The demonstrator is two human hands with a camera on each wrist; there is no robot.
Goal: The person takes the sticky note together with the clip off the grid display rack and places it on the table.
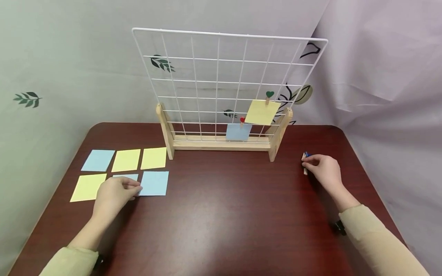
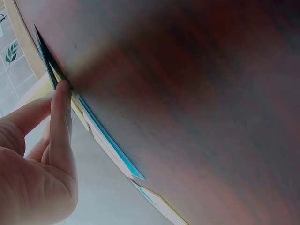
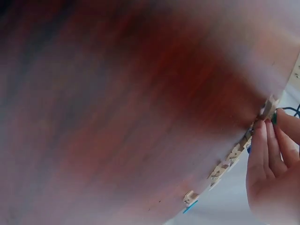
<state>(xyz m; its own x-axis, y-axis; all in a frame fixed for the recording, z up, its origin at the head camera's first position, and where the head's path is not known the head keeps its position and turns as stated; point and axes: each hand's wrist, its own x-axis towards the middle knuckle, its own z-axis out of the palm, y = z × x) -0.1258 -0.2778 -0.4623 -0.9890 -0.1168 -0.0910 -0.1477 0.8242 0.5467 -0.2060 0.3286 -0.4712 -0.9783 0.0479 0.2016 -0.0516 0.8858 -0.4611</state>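
Left hand (image 1: 115, 193) fingertips pressing the square blue paper note (image 1: 126, 178) at eight o'clock on the dark red tabletop (image 1: 221, 207), right hand (image 1: 324, 170) grip pinching a small wooden clothespin (image 1: 305, 167) at three o'clock.

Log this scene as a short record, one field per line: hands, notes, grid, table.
left hand: left hand rests on a blue note in the near row, fingers on it
right hand: right hand pinches a wooden clip at the table's right side
notes on table: six in two rows, yellow and blue
grid: white wire grid upright in a wooden stand
clipped notes: yellow note and, lower, blue clipped note
table: dark red-brown table
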